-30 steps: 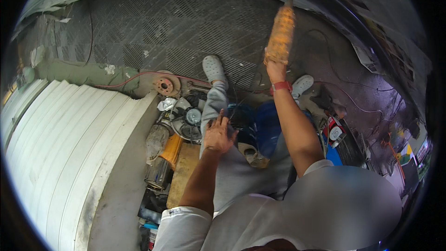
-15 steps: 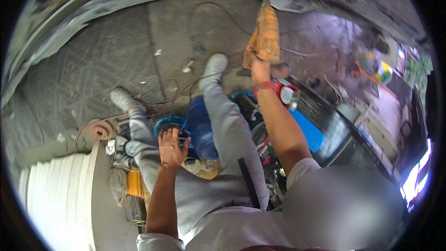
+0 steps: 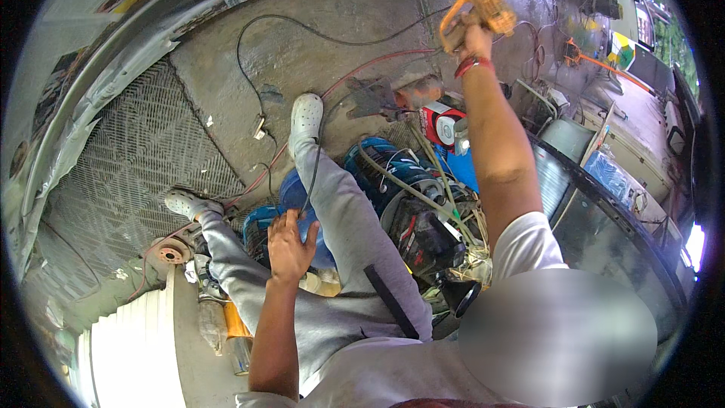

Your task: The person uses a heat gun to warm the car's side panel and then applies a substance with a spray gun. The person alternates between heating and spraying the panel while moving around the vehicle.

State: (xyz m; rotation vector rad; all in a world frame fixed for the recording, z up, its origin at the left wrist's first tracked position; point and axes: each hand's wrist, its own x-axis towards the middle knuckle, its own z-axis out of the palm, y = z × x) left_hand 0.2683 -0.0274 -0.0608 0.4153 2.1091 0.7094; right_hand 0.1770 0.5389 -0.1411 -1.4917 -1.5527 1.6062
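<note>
My right hand (image 3: 474, 36), with a red band at the wrist, reaches far out to the right. Its fingers wrap the handle of an orange power tool (image 3: 491, 6) with a looped grip. The tool is held above the floor, its narrow end pointing away from me; its exact kind is unclear. My left hand (image 3: 291, 248) is over my lap, palm down, fingers stretched out and holding nothing. A black cord (image 3: 313, 174) passes by its fingertips. Beyond and below that hand are a blue container (image 3: 294, 190) and a blue-and-black object (image 3: 257, 230), partly hidden by my leg.
A red hose (image 3: 362, 66) and a black cable (image 3: 302, 24) cross the floor. A brake disc (image 3: 174, 251) lies at left. Beside my right leg are a blue machine (image 3: 385, 166), tangled cords (image 3: 472, 223) and a dark curved panel (image 3: 619, 234). Newspaper-covered bodywork (image 3: 98, 45) arches overhead.
My right hand has swung to the right and outward with the orange power tool, which has turned in the grip. My left hand stays stretched out over my lap. The whole view has shifted.
</note>
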